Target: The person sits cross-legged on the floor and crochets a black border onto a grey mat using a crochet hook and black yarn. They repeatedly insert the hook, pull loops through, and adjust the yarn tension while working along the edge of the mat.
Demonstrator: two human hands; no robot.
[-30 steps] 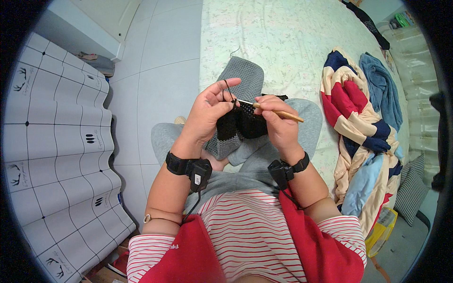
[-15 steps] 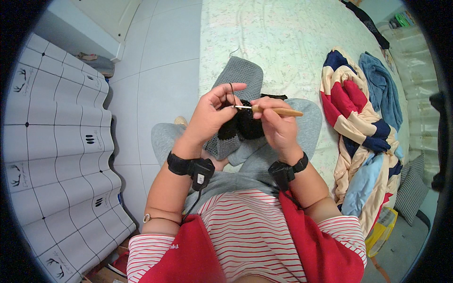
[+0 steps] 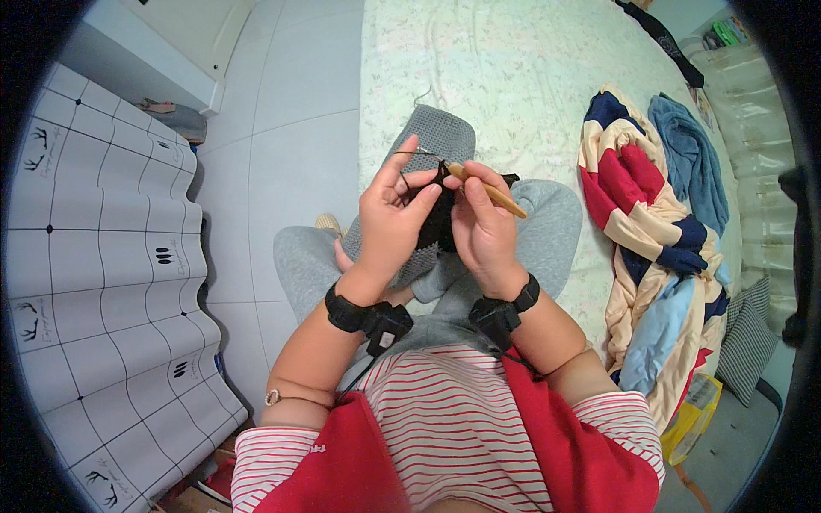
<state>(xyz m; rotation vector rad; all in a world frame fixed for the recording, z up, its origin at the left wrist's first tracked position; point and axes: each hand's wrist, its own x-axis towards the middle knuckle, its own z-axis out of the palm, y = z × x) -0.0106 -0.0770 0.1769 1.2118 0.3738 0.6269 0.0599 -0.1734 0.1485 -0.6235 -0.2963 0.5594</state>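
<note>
Crocheting, seated at bed edge w/ knees up. Right hand (image 3: 483, 227) pinching wooden-handled crochet hook w/ metal tip (image 3: 483, 188), fingers pressed together around shaft, tip pointing up-left. Left hand (image 3: 389, 218) gripping black crocheted fabric piece (image 3: 436, 214) btwn thumb and fingers, index finger raised, tensioning thin dark yarn strand (image 3: 410, 155). Fabric sitting btwn both hands, above grey sweatpant knees (image 3: 547, 231). Probably best: keeping strand taut over raised finger, holding work close under hook tip, rotating wrist rather than pulling. Striped red, navy and cream blanket (image 3: 641, 214) lying on pale floral bedsheet (image 3: 513, 77) at right.
</note>
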